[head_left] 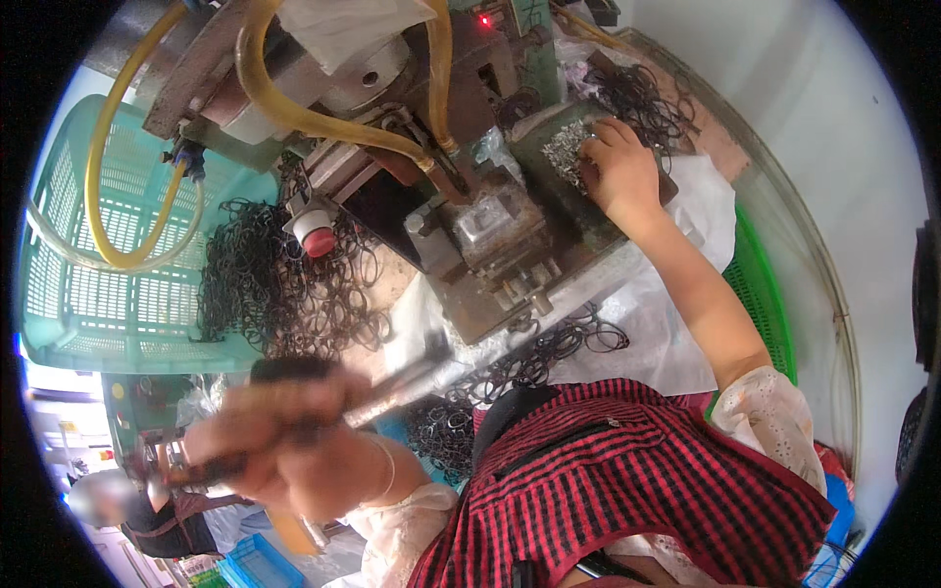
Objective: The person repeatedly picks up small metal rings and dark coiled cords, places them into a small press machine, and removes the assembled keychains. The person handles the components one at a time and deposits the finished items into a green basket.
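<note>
My right hand [624,178] is at a pile of small silvery metal pieces [564,152] on a dark metal plate [588,218]. Its fingers curl down into the pile's right side, and whatever they pinch is hidden. My left hand [284,431], smeared by motion, is at the lower left, closed round a long, thin dark tool [397,377] that points up and right; its kind is too blurred to name. Between the hands stands the machine's metal fixture [487,223], with a shiny block on top.
Yellow hoses [333,125] run down to the machine. A red button [317,240] juts out at its left. Black loops [255,265] heap beside a teal basket [108,294]; more loops [637,98] lie behind my right hand. A green basket [760,294] stands at right. Another person [167,524] is far left.
</note>
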Tool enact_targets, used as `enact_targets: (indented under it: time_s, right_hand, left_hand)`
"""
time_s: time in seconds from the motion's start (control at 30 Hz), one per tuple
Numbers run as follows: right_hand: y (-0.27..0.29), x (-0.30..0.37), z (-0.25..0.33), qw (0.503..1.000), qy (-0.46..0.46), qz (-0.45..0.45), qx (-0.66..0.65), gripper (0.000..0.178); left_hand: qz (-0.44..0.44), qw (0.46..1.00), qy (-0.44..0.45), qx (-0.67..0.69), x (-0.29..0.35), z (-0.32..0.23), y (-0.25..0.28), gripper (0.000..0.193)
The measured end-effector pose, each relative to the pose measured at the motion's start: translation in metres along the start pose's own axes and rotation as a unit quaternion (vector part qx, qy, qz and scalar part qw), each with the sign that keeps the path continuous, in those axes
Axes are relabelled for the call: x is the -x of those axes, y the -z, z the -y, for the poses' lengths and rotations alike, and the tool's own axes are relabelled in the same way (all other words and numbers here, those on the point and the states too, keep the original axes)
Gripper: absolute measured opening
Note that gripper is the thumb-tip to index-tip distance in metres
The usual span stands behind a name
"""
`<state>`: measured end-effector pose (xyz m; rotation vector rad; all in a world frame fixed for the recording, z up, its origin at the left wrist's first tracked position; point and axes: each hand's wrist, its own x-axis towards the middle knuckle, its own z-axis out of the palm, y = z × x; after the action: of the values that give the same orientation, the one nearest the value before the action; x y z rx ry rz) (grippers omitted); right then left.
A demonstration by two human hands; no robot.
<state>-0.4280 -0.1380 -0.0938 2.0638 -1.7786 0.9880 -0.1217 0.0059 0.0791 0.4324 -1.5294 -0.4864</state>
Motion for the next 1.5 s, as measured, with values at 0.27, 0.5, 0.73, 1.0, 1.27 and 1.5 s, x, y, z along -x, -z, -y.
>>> enact_targets:
  time_s: [0.27, 0.5, 0.73, 1.0, 1.27, 1.5]
  right_hand:
    - [-0.004, -0.017, -0.016, 0.999, 0.002, -0.042, -0.02, 0.012]
    - [0.018, -0.015, 0.013, 0.971, -0.125, -0.042, -0.201, 0.014]
    - [0.057, -0.015, 0.105, 0.901, -0.039, -0.052, -0.428, 0.014]
    - [0.049, -0.018, 0.118, 0.873, -0.101, -0.034, -0.476, 0.014]
    - [0.055, -0.014, 0.13, 0.947, 0.019, 0.052, -0.317, 0.025]
    - [0.045, -0.02, 0.145, 0.958, -0.03, 0.019, -0.284, 0.016]
  left_hand:
    - [-0.068, 0.995, 0.073, 0.018, -0.014, 0.026, -0.013, 0.021]
    - [-0.079, 0.995, 0.045, -0.051, -0.014, 0.023, -0.015, 0.022]
    - [-0.161, 0.979, 0.08, -0.096, -0.022, 0.062, -0.015, 0.017]
    - [-0.154, 0.983, 0.091, -0.05, -0.025, 0.06, -0.015, 0.017]
    - [-0.158, 0.976, 0.112, -0.103, -0.027, 0.057, -0.021, 0.016]
    - [-0.152, 0.976, 0.103, -0.117, -0.026, 0.058, -0.02, 0.015]
